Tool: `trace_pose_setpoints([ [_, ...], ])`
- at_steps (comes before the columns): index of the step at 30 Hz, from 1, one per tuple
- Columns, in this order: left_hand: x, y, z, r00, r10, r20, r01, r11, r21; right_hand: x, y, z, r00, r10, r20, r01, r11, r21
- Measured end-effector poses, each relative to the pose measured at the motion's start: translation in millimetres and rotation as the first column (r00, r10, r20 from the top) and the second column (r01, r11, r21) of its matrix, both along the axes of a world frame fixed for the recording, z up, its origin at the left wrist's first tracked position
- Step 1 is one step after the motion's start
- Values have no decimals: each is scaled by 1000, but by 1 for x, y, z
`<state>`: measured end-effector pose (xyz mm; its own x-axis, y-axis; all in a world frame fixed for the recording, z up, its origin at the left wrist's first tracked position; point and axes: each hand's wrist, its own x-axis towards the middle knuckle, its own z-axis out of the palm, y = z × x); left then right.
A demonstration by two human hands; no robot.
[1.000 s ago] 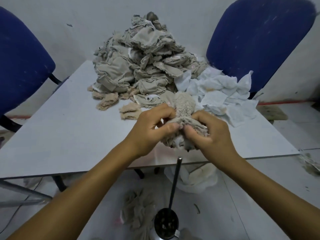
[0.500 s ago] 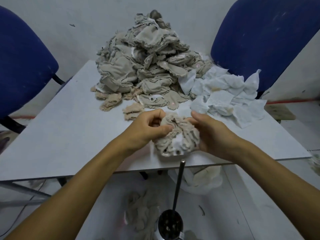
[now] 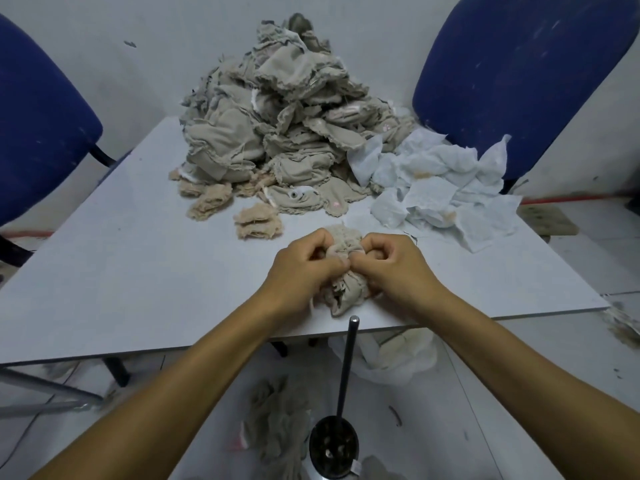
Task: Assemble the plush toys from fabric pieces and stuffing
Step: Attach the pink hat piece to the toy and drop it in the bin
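A beige plush piece (image 3: 346, 265) was gripped from both sides near the front edge of the grey table (image 3: 138, 271), the left hand (image 3: 304, 268) and the right hand (image 3: 394, 265) each curled tightly round it. A heap of beige fabric pieces (image 3: 277, 126) was piled well behind, with white fabric scraps (image 3: 436, 188) spread beside it.

Fabric piece (image 3: 346, 268) half-hidden by hands (image 3: 349, 268)

the fabric pile (image 3: 277, 133) is beige-grey, the scraps (image 3: 440, 188) beside it pale blue-white. the chairs (image 3: 512, 74) are dark blue, the table (image 3: 121, 271) light grey.
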<state>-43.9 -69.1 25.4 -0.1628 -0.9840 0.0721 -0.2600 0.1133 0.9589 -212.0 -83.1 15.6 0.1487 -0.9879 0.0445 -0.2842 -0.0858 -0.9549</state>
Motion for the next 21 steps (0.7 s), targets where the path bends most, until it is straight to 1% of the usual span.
trace_pose_setpoints([
  [2,-3,5,-6,996,7,89,0,997,-81,4,0,-3,992,-84,-96,76,994,-82],
  [4,-5,7,-7,983,6,181,22,988,-150,5,-2,-6,980,-166,-111,150,978,-143],
  [7,-5,4,-3,965,12,261,34,984,-173,10,-3,-9,969,-220,-114,199,965,-172],
  [9,0,1,-1,952,-26,306,76,985,-153,12,-4,-9,962,-238,-131,215,962,-168],
  [10,2,1,0,950,-34,311,81,987,-141,12,-4,-8,967,-217,-135,199,971,-130],
  [11,4,1,1,955,-26,296,68,989,-133,11,-5,-5,980,-161,-116,153,986,-72],
  [12,7,0,1,966,-18,257,51,991,-124,9,-5,-3,995,-72,-61,73,997,2],
  [13,9,-1,2,979,-15,203,38,993,-108,6,-4,-1,999,31,32,-34,996,79],
  [15,14,-2,3,998,-20,66,24,997,-68,2,1,3,946,198,256,-252,947,199],
  [16,17,-3,3,1000,-9,13,9,998,-54,-1,4,4,911,250,329,-331,918,219],
  [17,19,-4,1,1000,15,-17,-15,999,-47,-3,6,4,886,299,354,-387,898,211],
  [18,19,-5,-3,998,43,-40,-44,998,-35,-5,7,3,880,348,323,-418,890,181],
  [20,14,-4,-10,991,110,-76,-108,994,29,-7,8,1,903,406,139,-420,902,99],
  [21,11,-4,-13,986,140,-85,-135,989,69,-6,9,0,917,394,58,-397,915,63],
])
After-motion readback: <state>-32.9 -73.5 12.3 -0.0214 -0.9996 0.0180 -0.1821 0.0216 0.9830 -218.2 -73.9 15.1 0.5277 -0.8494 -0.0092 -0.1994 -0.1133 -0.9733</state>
